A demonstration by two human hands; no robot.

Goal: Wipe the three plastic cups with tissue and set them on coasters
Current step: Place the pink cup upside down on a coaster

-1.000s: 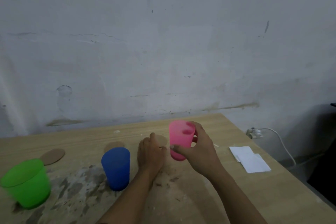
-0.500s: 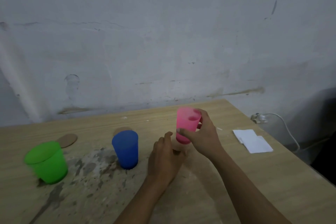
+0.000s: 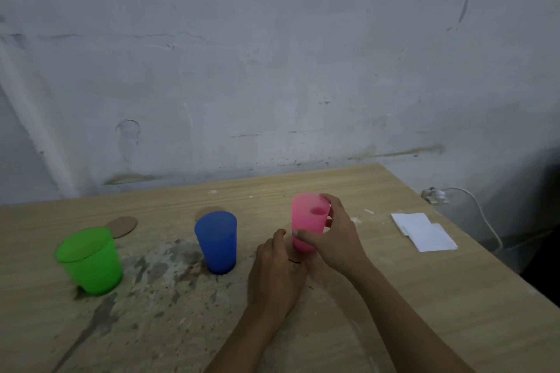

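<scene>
A person's left hand (image 3: 274,269) rests low over the stained wooden table (image 3: 378,312), fingers curled downward just in front of the pink cup's base; whether they hold anything cannot be told from this angle. Just beyond it the right hand (image 3: 331,236) is wrapped around the pink cup (image 3: 307,221), thumb across the near wall and fingers round the far side, the cup upright with its base hidden behind the left hand, so whether it sits on a coaster is unclear. To the left, the green cup (image 3: 91,260) and the blue cup (image 3: 216,241) stand directly on the tabletop, well apart from either hand; neither stands on the round coaster (image 3: 122,225) behind the green cup or on the second coaster (image 3: 209,211) that peeks out behind the blue one. Folded tissue (image 3: 424,232) lies untouched near the table's right edge, beyond the right hand. Judging by this, no wiping is under way and the job appears to be near its start, with at least two cups left to wipe and place
</scene>
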